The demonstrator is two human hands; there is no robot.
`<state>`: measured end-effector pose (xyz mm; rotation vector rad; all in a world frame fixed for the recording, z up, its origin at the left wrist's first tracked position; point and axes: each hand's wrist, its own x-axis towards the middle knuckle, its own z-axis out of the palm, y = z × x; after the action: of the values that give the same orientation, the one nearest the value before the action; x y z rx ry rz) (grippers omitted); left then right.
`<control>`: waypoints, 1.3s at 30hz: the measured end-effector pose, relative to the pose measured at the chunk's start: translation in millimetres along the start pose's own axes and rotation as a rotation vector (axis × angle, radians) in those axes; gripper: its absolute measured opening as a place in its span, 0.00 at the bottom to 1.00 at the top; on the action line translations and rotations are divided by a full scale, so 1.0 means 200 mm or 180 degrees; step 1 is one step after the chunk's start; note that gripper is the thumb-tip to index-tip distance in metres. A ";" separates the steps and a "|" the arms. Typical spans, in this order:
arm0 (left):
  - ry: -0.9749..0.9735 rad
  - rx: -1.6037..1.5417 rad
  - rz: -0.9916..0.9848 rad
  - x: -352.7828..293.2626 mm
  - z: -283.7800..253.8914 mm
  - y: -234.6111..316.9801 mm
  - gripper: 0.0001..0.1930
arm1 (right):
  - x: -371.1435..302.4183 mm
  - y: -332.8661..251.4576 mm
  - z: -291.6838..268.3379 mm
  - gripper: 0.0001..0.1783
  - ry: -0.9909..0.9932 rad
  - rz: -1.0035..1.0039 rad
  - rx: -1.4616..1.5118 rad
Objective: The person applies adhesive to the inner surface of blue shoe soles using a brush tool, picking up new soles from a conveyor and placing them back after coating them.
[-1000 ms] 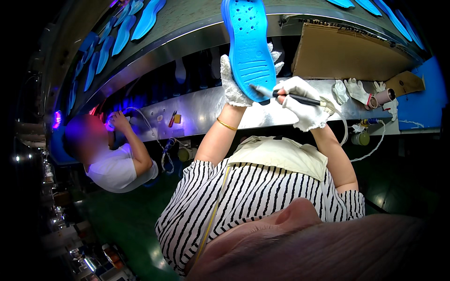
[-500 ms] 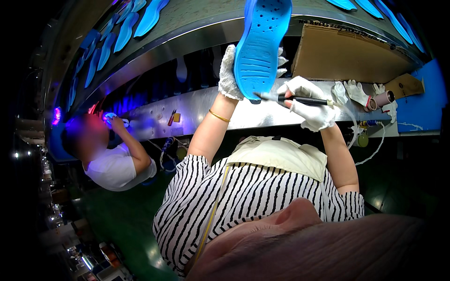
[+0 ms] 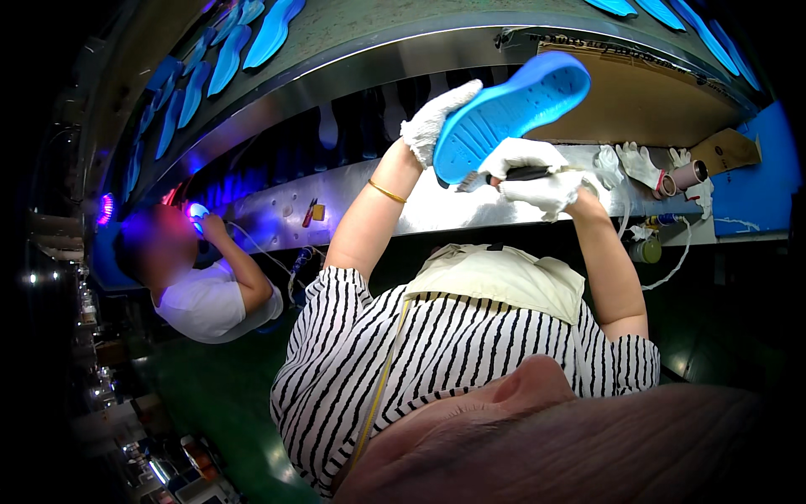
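A blue shoe sole [image 3: 502, 116] with grooves and small holes is held up at a slant above the metal ledge. Its left edge rests in my gloved left hand [image 3: 441, 119], closed along its side with the fingers partly behind it. My right hand [image 3: 541, 178], also in a white glove, is closed round a black-handled brush [image 3: 527, 174]. The brush tip is close to the sole's near end; whether they touch I cannot tell. A pale hose hangs by my right wrist.
More blue soles [image 3: 274, 35] lie on the conveyor [image 3: 369, 32] beyond. A cardboard box [image 3: 625, 105] stands on the ledge [image 3: 403, 200] at right, near loose gloves [image 3: 640, 166] and a tape roll [image 3: 688, 175]. At left, another person [image 3: 210, 294] handles a lit blue piece.
The sole has turned clockwise, its far end swinging right and nearer. My left hand has tilted with it. My right hand and the brush have shifted slightly left, against the sole's near end.
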<state>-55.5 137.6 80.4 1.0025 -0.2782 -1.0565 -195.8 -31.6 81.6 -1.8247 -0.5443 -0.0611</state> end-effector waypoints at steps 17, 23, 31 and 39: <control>-0.0122 0.0001 -0.0508 0.04 0.03 -0.05 0.28 | -0.11 -0.05 -0.17 0.08 0.0331 0.0410 -0.0127; -0.1158 -0.1290 0.0354 0.06 0.06 -0.14 0.44 | -0.12 -0.05 0.12 0.07 0.1284 -0.0010 0.0309; -0.1279 -0.1929 0.0452 0.01 0.09 -0.22 0.42 | -0.08 -0.02 0.06 0.08 0.1804 -0.0198 0.0631; -0.1002 -0.1731 0.0548 -0.03 0.08 -0.25 0.39 | -0.02 -0.18 0.17 0.10 0.0967 -0.0821 -0.0282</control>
<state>-98.2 127.4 50.3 0.3177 -0.3046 -1.0519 -221.8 5.1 101.5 -1.7785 -0.5629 -0.5358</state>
